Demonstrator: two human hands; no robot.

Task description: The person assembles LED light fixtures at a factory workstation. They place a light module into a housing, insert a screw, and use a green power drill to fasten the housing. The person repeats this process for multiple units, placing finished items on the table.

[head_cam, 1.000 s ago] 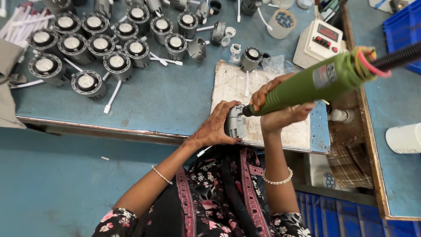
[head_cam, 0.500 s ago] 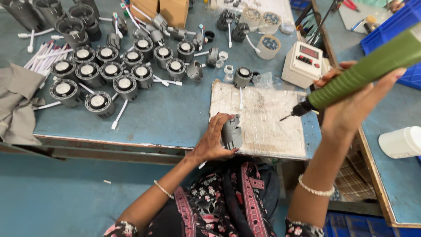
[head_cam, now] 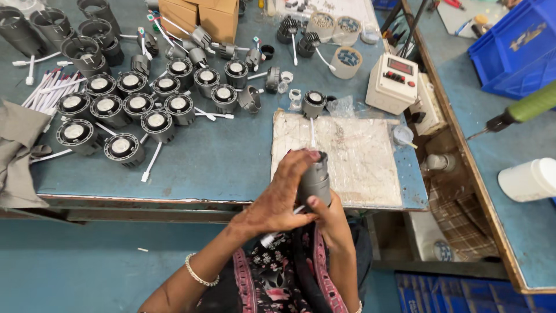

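A grey lamp housing (head_cam: 314, 181) is gripped by both hands at the near edge of the white mat (head_cam: 341, 156). The left hand (head_cam: 278, 200) is wrapped around its side, fingers closed over the top; the right hand (head_cam: 331, 217) is closed on it from below, thumb pressed against its base. The housing is held tilted, just above the mat's near edge.

On the far edge of the mat one more housing (head_cam: 313, 103) is stood, with a clear bag (head_cam: 343, 106) beside it. Right of the mat a white control box (head_cam: 393, 83) is set. Beyond the mat, round tubs (head_cam: 347, 61) holding small dark parts are seen. Left of the mat, many finished housings (head_cam: 123, 107) with white leads are grouped on the blue surface (head_cam: 220, 156); cardboard boxes (head_cam: 200, 14) lie beyond them. Well right of the mat a green screwdriver (head_cam: 521, 113), a white jar (head_cam: 528, 179) and a blue bin (head_cam: 515, 49) are placed; the bin's contents cannot be made out.
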